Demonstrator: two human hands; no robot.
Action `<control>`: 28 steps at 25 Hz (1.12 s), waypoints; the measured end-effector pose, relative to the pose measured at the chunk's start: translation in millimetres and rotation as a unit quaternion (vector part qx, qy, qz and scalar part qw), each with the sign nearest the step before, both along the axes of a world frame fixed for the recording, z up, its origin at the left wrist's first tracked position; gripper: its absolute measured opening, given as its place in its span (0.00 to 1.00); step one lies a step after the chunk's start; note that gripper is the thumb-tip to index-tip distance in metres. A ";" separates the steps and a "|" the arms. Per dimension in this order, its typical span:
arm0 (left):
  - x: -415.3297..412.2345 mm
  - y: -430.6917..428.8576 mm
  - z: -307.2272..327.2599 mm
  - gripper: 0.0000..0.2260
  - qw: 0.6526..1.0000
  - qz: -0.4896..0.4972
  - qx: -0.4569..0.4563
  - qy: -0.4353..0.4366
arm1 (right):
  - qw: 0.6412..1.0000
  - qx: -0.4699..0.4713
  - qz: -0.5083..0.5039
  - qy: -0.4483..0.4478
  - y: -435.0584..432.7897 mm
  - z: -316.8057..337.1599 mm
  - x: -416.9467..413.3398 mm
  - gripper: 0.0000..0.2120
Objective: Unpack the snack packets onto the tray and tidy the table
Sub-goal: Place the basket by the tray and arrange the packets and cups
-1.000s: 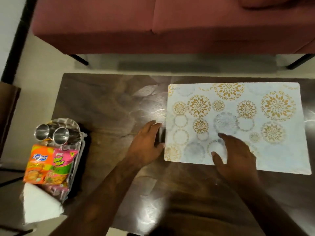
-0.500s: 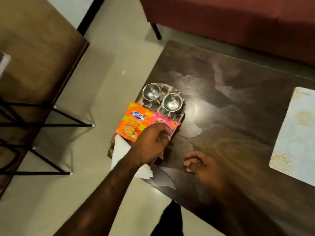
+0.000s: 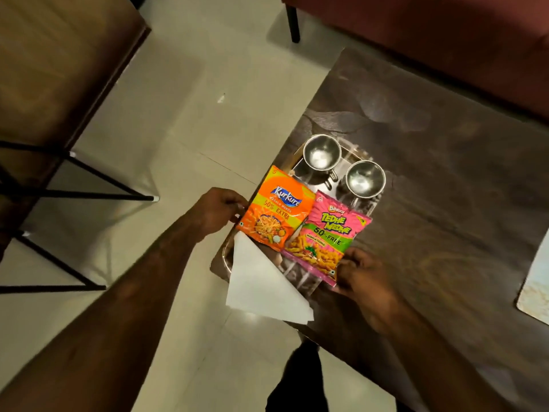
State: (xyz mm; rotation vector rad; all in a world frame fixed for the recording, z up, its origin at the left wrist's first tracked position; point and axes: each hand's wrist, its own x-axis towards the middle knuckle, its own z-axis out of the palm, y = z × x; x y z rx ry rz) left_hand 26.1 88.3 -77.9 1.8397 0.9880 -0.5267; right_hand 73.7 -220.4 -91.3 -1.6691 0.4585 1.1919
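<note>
Two hands at tray (image 3: 225, 253): left hand (image 3: 218, 211) curled at its rim, hold unclear; right hand (image 3: 364, 281) pinches pink packet (image 3: 323, 236); lift it flat

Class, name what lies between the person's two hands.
Head view: between the left hand and right hand lie the orange packet and pink packet, side by side on the tray, plus a white napkin.
</note>
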 end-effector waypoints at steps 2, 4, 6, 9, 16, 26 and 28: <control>5.0 -1.4 -8.8 0.11 0.999 -0.035 -0.030 0.004 | 1.000 0.003 -0.014 0.006 1.0 -2.5 0.1 0.12; 9.2 -1.7 -13.6 0.12 0.999 -0.041 -0.023 0.003 | 1.000 0.002 -0.013 0.002 3.4 -4.3 1.0 0.08; 10.9 -0.5 -19.6 0.11 0.998 -0.058 -0.012 0.007 | 1.000 -0.006 -0.018 -0.003 9.2 -4.8 3.9 0.08; 11.7 1.4 -26.2 0.11 0.997 -0.079 0.001 0.011 | 0.999 -0.027 -0.035 -0.008 19.3 -7.7 6.9 0.08; 7.0 -2.9 -36.7 0.05 0.991 -0.111 0.065 -0.035 | 0.993 -0.086 -0.032 -0.075 -5.5 -9.1 5.5 0.09; -5.5 -4.3 -32.8 0.06 0.989 -0.094 0.109 -0.017 | 0.988 -0.125 -0.067 -0.067 -131.1 4.7 -29.7 0.16; -6.6 -4.0 -31.2 0.07 0.985 -0.105 0.134 -0.009 | 0.985 -0.146 -0.073 -0.061 -146.8 -1.9 -27.9 0.14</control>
